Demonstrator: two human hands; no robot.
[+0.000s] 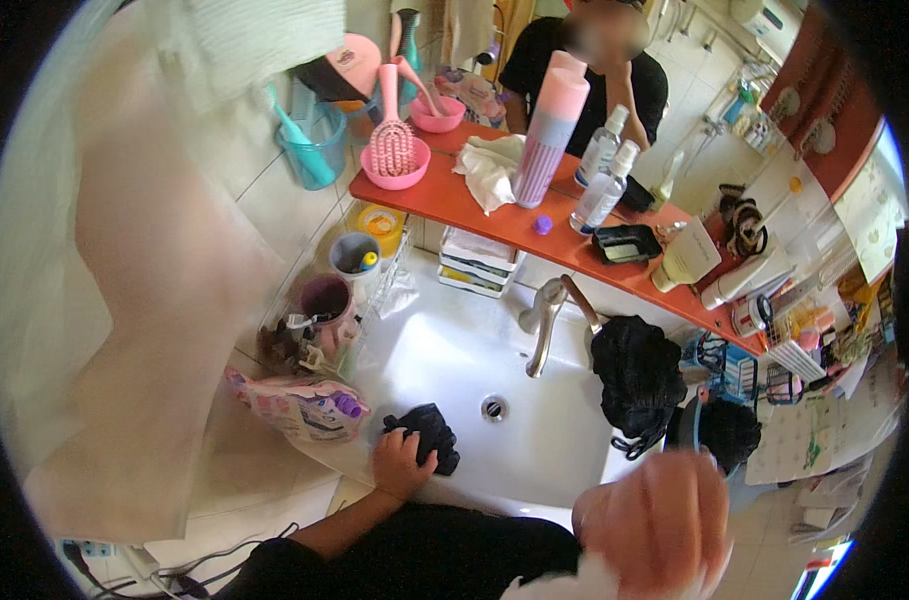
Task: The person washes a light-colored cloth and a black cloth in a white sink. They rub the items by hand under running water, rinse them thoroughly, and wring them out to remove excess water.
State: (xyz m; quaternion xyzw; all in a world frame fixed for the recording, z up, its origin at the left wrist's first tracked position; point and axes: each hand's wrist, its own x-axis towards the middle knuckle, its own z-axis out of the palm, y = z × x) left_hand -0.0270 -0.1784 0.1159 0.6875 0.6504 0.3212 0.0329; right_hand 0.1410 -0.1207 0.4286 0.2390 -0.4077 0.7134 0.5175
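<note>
At the front left rim of the white sink (505,455), my left hand (405,465) has its fingers curled over a crumpled black cloth (433,436). Close to the camera, my right hand (665,525) is raised and blurred, its fingers folded in; whatever they may hold is hidden. Something white shows below that wrist, too unclear to name. A second black cloth bundle (637,370) lies on the sink's right edge, beside the faucet (545,325).
A purple-capped refill pouch (315,405) stands left of the sink. Above runs a red shelf (450,225) with a pink hairbrush (392,140), a tall pink bottle (550,135) and spray bottles (602,190). Cups (327,300) line the left wall. Cables (190,575) trail at lower left.
</note>
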